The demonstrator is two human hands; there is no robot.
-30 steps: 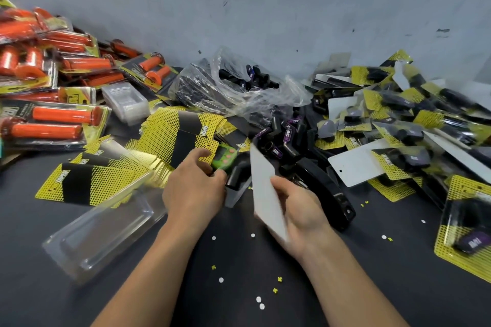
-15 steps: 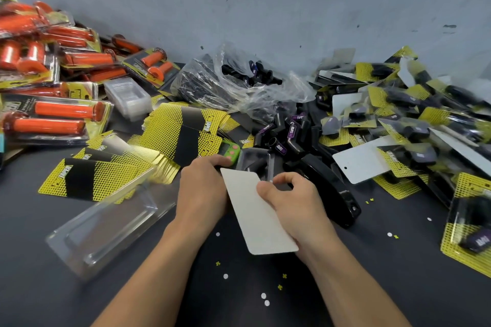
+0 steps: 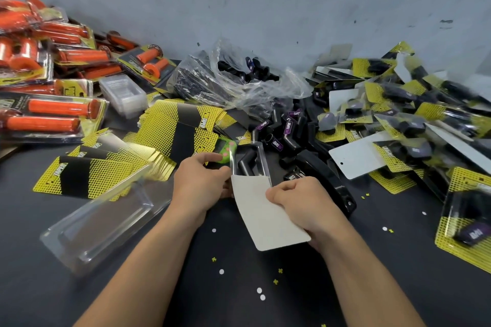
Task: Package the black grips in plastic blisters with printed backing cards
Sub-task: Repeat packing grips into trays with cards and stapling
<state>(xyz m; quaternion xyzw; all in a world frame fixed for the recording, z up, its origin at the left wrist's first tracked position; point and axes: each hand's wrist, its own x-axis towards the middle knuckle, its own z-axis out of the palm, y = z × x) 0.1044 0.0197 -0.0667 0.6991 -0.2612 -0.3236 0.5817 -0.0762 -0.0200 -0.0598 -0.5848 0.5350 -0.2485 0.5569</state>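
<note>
The left hand point(image 3: 202, 180) holds the left edge of a small clear plastic blister point(image 3: 261, 160) containing a bent black rubber grip point(image 3: 245, 164), steadying it with its open end towards the person. The right hand point(image 3: 300, 202) pinches a rectangular backing card point(image 3: 265, 223), white side up, its far edge at the blister's mouth, apparently to slide it in. Loose black grips point(image 3: 281, 138) lie just beyond the blister.

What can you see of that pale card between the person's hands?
The backing card shows its plain off-white back: a rectangle with rounded corners, thin cardboard by its look, slightly curved. It lies slanted above the dark table, near end towards the person. Its far end meets the clear blister that holds a black grip. The right hand pinches its right edge; the left hand grips the blister at its far left corner.
</note>
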